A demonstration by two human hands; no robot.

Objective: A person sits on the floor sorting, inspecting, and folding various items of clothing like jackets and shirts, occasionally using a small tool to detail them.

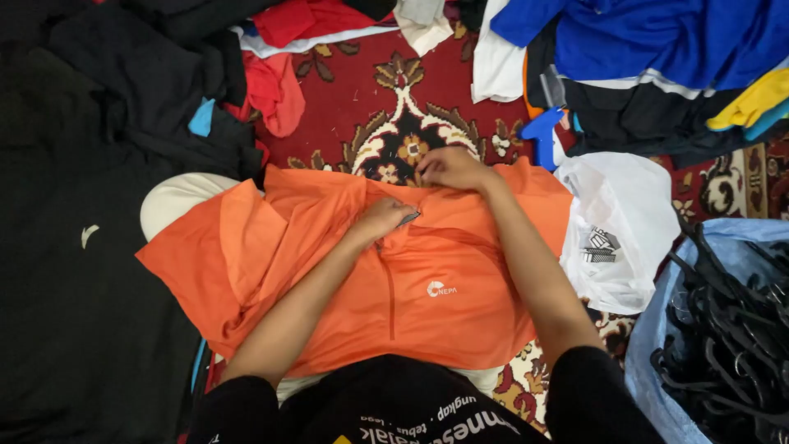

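Pinching the collar zip of the orange shirt (427, 271) with our left hand (382, 218), while our right hand (452, 168) presses the neckline flat, mid-frame over the lap. Honestly, fabric could snag in the zipper, or bunch up, since that left sleeve's already folded messily.

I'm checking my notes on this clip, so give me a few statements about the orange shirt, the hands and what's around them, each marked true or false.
1. Both hands rest on the orange shirt. True.
2. The left hand pinches a small dark tag on the shirt. True.
3. The right hand holds a hanger. False: it presses on the shirt's top edge.
4. The black hangers hang on a rail. False: they lie piled in a light blue bag.
5. A white plastic bag lies right of the shirt. True.
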